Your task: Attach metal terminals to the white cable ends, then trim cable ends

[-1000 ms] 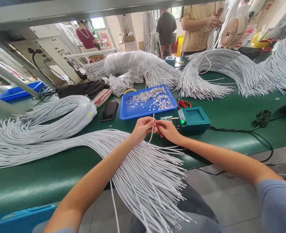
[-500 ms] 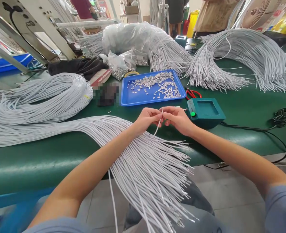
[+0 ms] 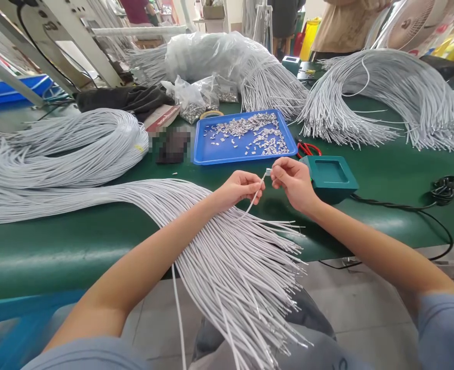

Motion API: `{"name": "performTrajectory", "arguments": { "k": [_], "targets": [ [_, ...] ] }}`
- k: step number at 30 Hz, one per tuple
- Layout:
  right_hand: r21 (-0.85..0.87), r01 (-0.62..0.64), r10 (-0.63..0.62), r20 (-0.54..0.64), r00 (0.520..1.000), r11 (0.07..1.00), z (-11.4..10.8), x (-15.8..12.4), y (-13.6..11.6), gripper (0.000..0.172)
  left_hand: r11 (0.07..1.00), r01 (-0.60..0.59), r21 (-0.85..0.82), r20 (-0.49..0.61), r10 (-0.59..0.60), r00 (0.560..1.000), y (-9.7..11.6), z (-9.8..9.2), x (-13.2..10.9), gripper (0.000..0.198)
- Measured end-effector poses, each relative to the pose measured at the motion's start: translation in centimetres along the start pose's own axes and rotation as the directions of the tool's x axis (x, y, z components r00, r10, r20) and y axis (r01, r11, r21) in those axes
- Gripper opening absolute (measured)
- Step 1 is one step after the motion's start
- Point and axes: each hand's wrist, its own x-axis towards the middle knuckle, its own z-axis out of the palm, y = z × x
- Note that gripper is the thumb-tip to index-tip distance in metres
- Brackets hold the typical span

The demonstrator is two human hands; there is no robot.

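Note:
My left hand (image 3: 242,189) is closed in a pinch on one thin white cable (image 3: 255,197), which rises out of a large bundle of cables (image 3: 227,252) spread over the table's front edge. At that cable's upper end sits a small silvery-white connector piece (image 3: 268,171). The fingertips of my right hand (image 3: 294,181) pinch this piece from the right side. Just behind and right of my right hand stands a green box-like device (image 3: 332,177) with a recessed top. Beyond both hands lies a blue tray (image 3: 227,155) holding many small metal pieces (image 3: 255,126).
Red-handled pliers (image 3: 309,149) lie between tray and device. More cable bundles rest at left (image 3: 95,139), at right (image 3: 384,87) and under plastic at the back (image 3: 203,56). A black cord (image 3: 396,204) runs right. A person (image 3: 340,25) stands behind the table.
My hands have moved apart slightly; the right has shifted right and its fingers have lifted. The small connector piece at the cable's end now shows between them. The head view has shifted a little.

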Motion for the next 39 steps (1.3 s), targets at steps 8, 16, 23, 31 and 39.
{"name": "performTrajectory", "arguments": {
  "k": [8, 16, 23, 31, 39],
  "targets": [
    [-0.111, 0.038, -0.034, 0.039, 0.999, 0.993, -0.11, 0.04, 0.29, 0.027, 0.993, -0.074, 0.087, -0.117, 0.084, 0.99, 0.12, 0.32, -0.01, 0.043],
    [-0.088, 0.023, -0.015, 0.093, 0.996, 0.996, -0.14, 0.17, 0.17, 0.027, 0.986, -0.059, 0.154, -0.129, 0.08, 0.988, 0.1, 0.33, -0.01, 0.042],
    [-0.082, 0.03, -0.023, 0.087, 0.996, 0.996, 0.06, 0.09, 0.0, 0.028, 0.978, -0.075, 0.196, -0.112, 0.098, 0.989, -0.13, 0.19, 0.08, 0.042],
    [-0.14, 0.083, -0.064, 0.134, 0.989, 0.987, 0.14, -0.04, -0.15, 0.025, 0.976, -0.123, 0.182, -0.137, 0.149, 0.979, -0.26, 0.35, 0.22, 0.045],
    [-0.212, 0.118, -0.106, 0.069, 0.992, 0.97, -0.18, 0.06, 0.07, 0.029, 0.97, -0.126, 0.206, -0.153, 0.159, 0.975, -0.21, 0.31, 0.22, 0.046]
  ]
}}
